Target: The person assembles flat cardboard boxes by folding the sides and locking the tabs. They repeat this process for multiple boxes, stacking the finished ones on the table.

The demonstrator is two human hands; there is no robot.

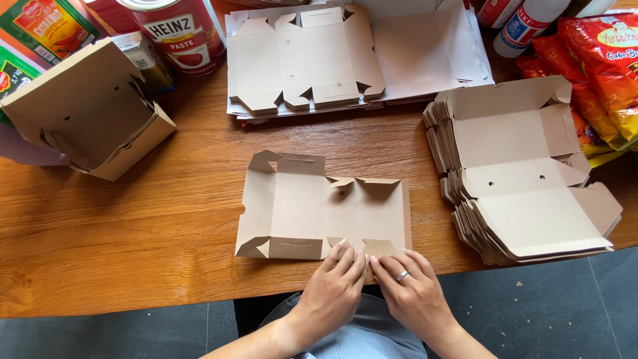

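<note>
Both hands are working side by side at the near edge of a flat cardboard box blank (323, 213): left hand (335, 286) and right hand (409, 289), fingers spread flat, pressing a small flap (379, 248), not clenched round anything. The blank is lying mid-counter (133, 233), w/ side flaps partly turned up. A stack of blanks (525, 173) is sitting to the right, another stack (352, 56) behind, a folded box (90, 110) at left.

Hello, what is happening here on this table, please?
A person is folding a flat brown cardboard box blank on a wooden table. The left hand and right hand press flaps on its near edge. A stack of flat blanks lies to the right, more flat blanks lie behind, and one assembled box sits at the left, near a large can.
</note>
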